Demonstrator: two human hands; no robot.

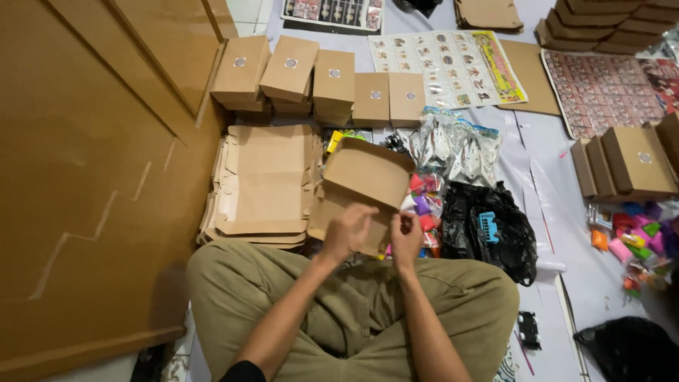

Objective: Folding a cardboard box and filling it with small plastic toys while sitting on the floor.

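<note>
I sit cross-legged on the floor with a brown cardboard box (364, 177) held half folded above my knees, its lid flap raised away from me. My left hand (346, 230) grips the box's near edge with curled fingers. My right hand (406, 237) pinches the near right corner or flap of the same box. Directly left of the box lies a stack of flat unfolded box blanks (265, 184).
A row of closed brown boxes (311, 81) with round stickers stands at the back. Sticker sheets (445, 67), clear packets (453, 148), a black plastic bag (488, 226), small colourful items (636, 240) and more boxes (629, 163) lie to the right. A large cardboard sheet (92, 177) leans at left.
</note>
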